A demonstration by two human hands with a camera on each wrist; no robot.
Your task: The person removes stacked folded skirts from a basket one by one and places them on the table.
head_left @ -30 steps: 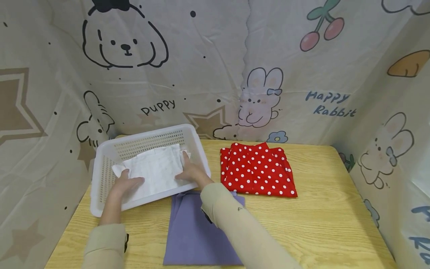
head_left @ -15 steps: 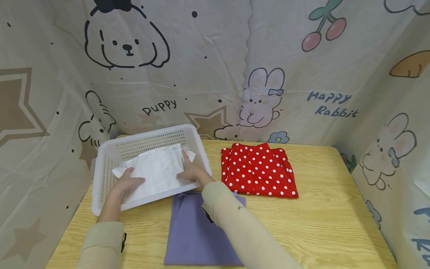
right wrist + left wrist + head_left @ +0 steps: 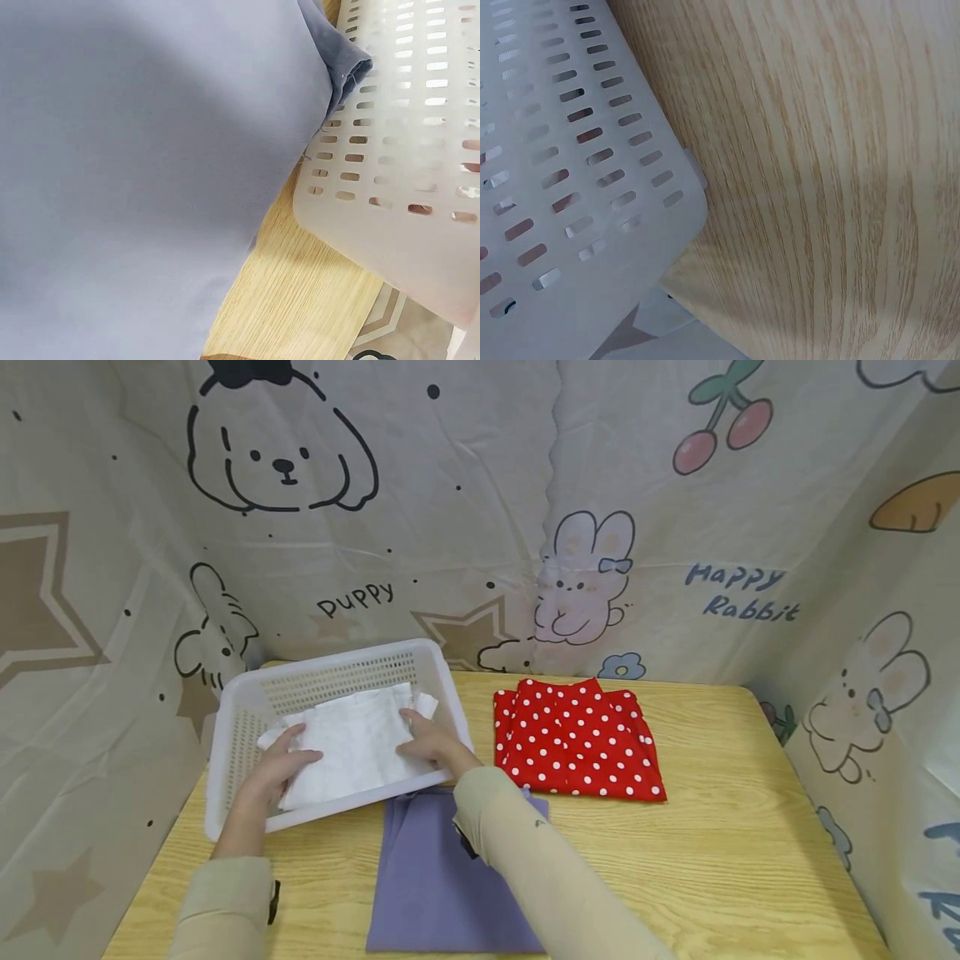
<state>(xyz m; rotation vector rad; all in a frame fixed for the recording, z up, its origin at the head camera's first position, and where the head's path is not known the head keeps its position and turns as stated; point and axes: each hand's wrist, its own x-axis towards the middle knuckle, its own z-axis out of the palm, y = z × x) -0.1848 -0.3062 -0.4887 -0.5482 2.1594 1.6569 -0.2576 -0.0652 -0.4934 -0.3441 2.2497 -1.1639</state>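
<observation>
A folded white cloth [image 3: 352,735] lies inside a white plastic basket [image 3: 225,760] with slotted walls, at the left of the table. My left hand [image 3: 277,768] reaches over the near rim and rests on the cloth's left side, thumb and index finger spread apart. At the cloth's right side my right hand [image 3: 431,742] touches it, with thumb and a finger extended over the fabric. A small cloth corner [image 3: 426,704] sticks out past the right fingers. Both wrist views show the outside of the basket wall [image 3: 577,150], and neither shows the hands clearly.
A folded purple cloth [image 3: 442,893] lies in front of the basket, partly under my right forearm. To the right is a folded red cloth with white dots [image 3: 577,743]. The wooden table [image 3: 720,827] is enclosed by a printed curtain [image 3: 465,552].
The left fingers have shifted up and inward over the cloth. On the right, the index finger has drawn slightly down, and more of the cloth's right corner shows.
</observation>
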